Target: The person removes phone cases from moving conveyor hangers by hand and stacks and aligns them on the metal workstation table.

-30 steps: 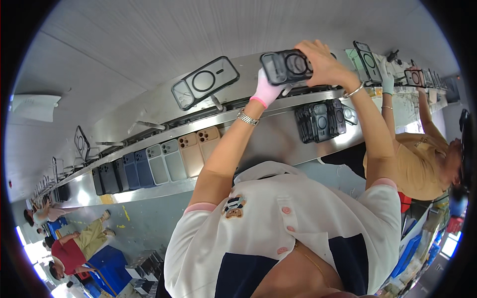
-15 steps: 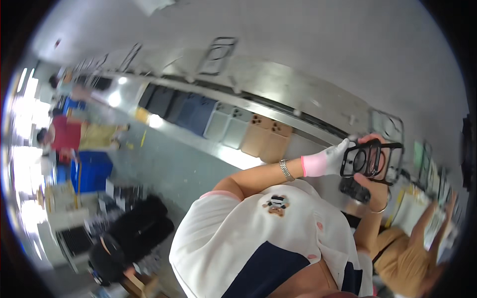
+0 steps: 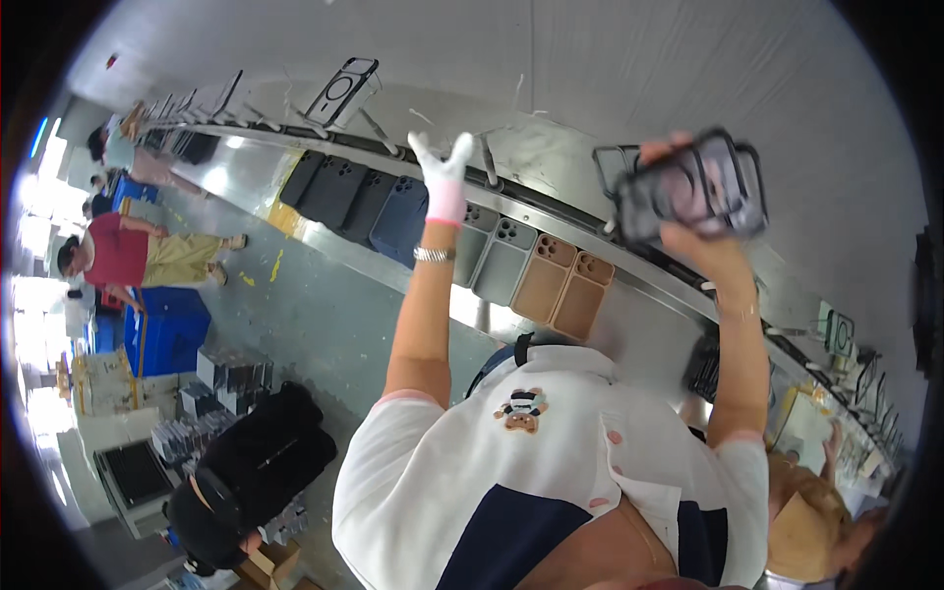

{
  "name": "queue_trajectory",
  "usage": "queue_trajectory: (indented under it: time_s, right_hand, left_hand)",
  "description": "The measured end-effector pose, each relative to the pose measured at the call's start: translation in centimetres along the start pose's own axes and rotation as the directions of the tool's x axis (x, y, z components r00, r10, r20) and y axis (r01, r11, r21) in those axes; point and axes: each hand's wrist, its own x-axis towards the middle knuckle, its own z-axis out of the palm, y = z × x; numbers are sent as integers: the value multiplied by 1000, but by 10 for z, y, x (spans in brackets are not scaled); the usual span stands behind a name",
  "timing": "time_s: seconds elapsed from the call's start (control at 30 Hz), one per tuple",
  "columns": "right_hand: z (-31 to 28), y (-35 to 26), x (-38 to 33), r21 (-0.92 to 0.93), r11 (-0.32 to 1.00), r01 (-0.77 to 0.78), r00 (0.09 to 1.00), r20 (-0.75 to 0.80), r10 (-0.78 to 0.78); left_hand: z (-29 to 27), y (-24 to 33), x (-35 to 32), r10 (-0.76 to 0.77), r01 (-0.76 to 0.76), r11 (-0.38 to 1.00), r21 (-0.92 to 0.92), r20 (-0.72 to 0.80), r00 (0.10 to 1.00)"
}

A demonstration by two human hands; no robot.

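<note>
My left hand [image 3: 444,177], in a white and pink glove, is raised beside the metal rail [image 3: 526,218] with its fingers spread and nothing in them. Between the upright pegs to its left, a clear phone case [image 3: 337,96] with a black rim and ring leans on the rail. My bare right hand [image 3: 713,258] grips several clear, black-rimmed phone cases [image 3: 723,187], overlapped and blurred by motion. Its fingers are partly hidden behind them. Another dark case outline [image 3: 612,157] shows at their left; I cannot tell whether it is held too.
Below the rail lies a row of phone cases in black, blue, grey-green and tan [image 3: 544,280]. More cases [image 3: 839,332] stand along the line at right. People work at both ends; a person in red [image 3: 120,254] stands by a blue bin [image 3: 172,329]. Someone in black [image 3: 261,462] is lower left.
My left hand has let go of the cases and moved left to the rail, fingers spreading. My right hand has carried the cases upward and slightly left, away from my body.
</note>
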Motion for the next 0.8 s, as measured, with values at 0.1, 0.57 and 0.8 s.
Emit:
queue_trajectory:
  time_s: [0.1, 0.57, 0.8]
  right_hand:
    - [-16, 17, 45, -361, 932, -40, 999, 3, 44]
    - [-77, -4, -25, -350, 900, -260, 959, -204, 197]
    - [-86, -2, -37, -908, 366, -202, 948, -89, 304]
  left_hand:
    - [17, 6, 17, -44, 84, 984, -158, 243, 969]
    - [120, 28, -84, -50, 314, 924, -217, 746, 664]
    - [202, 35, -150, 4, 211, 966, -146, 830, 557]
